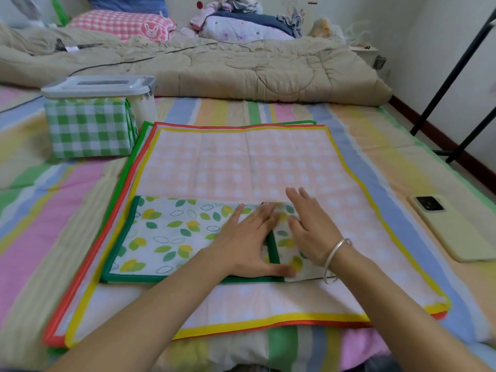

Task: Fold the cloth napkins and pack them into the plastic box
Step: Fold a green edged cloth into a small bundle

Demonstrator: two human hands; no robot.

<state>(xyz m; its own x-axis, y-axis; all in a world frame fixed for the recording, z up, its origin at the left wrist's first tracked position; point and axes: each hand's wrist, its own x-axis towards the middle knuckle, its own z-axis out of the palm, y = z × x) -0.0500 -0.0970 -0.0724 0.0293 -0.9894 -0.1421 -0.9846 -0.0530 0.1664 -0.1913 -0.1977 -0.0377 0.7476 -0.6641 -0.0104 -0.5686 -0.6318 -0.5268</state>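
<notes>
Left hand [249, 237] and right hand [312, 228] lie flat, fingers [264, 214] straight and gripping nothing, on the folded leaf-print napkin [171, 237] atop the napkin stack [241, 162] on the bed [26, 237] — probably smoothing its crease.

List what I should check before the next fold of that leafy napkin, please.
1. Left hand and right hand lie flat on the leaf napkin: ok.
2. Folded edges line up under the hands: cannot tell.
3. Pink napkin stack beneath lies flat: ok.
4. Plastic box open for packing: not ok, its lid is on.
5. Phone lies apart from the stack: ok.
</notes>
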